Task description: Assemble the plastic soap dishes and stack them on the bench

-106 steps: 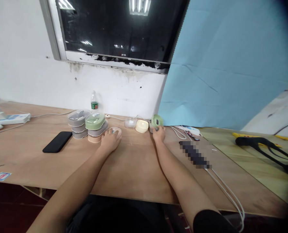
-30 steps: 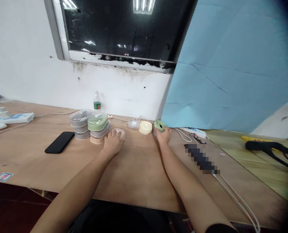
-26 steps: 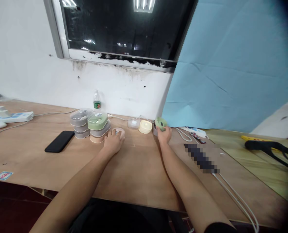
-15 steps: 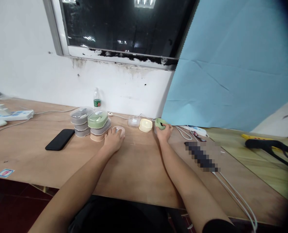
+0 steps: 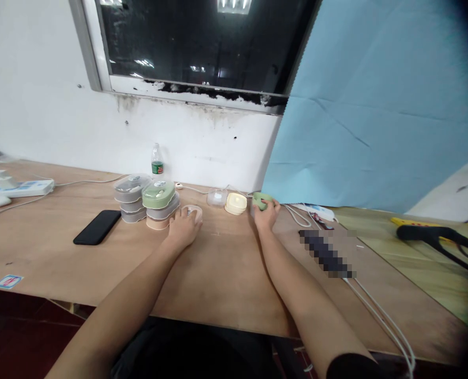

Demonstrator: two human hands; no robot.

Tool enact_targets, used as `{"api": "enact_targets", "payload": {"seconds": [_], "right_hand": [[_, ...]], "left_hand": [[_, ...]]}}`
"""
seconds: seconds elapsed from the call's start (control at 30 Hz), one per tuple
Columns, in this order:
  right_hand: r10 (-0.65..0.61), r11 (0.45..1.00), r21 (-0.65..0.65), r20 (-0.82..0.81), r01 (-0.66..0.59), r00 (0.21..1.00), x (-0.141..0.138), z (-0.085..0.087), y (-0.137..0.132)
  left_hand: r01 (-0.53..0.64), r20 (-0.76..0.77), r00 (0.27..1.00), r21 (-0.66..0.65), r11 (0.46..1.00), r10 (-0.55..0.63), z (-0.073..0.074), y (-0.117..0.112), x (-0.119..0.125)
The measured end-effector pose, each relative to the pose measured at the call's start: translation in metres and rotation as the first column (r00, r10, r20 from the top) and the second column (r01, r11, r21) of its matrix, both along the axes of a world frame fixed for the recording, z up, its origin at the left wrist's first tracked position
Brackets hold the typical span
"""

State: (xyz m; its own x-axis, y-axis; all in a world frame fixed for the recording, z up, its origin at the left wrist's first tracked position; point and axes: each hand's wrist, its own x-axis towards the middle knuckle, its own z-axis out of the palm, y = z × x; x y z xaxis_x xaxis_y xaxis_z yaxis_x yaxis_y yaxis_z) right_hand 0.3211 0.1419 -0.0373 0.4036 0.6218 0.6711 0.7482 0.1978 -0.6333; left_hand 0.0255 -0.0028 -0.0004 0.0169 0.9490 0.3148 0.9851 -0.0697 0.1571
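Fingers of my left hand (image 5: pixel 184 227) curl over a small pinkish container (image 5: pixel 196 211) with a clear lid, standing on the table. My right hand (image 5: pixel 268 215) grips an open green soap-box-like container (image 5: pixel 261 198) by its near right side, the thumb and fingers at its rim. Between the hands sit a cream-yellow container (image 5: pixel 236 203) and a clear lid (image 5: pixel 217 198). Just left of my left hand rises a stack topped by a green lidded container (image 5: pixel 159 195), beside another stack of grey lidded ones (image 5: pixel 132 188). Part of the pinkish container is hidden by my fingers.
A black phone (image 5: pixel 97 227) lies on the wooden table (image 5: pixel 222 284) at left. A small bottle (image 5: pixel 157 159) stands by the wall. Power strips (image 5: pixel 24 188) and white cables (image 5: pixel 379 316) lie at both sides; a blurred dark object (image 5: pixel 324 253) is right of my forearm.
My right hand has shifted its fingers slightly on the green container, which has turned or tilted a little. The left hand stays where it was.
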Motion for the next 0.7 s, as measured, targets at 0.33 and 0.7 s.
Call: {"api": "enact_targets", "payload": {"seconds": [0.33, 0.7], "right_hand": [[-0.015, 0.999, 0.030, 0.009, 0.014, 1.000, 0.0025, -0.0014, 0.0015], [-0.084, 0.994, -0.071, 0.023, 0.085, 0.996, -0.0036, 0.0009, -0.0038]], "left_hand": [[0.006, 0.002, 1.000, 0.009, 1.000, -0.006, 0.0008, -0.0001, -0.0006], [0.005, 0.002, 1.000, -0.002, 1.000, -0.005, 0.0018, -0.0010, 0.0003]]}}
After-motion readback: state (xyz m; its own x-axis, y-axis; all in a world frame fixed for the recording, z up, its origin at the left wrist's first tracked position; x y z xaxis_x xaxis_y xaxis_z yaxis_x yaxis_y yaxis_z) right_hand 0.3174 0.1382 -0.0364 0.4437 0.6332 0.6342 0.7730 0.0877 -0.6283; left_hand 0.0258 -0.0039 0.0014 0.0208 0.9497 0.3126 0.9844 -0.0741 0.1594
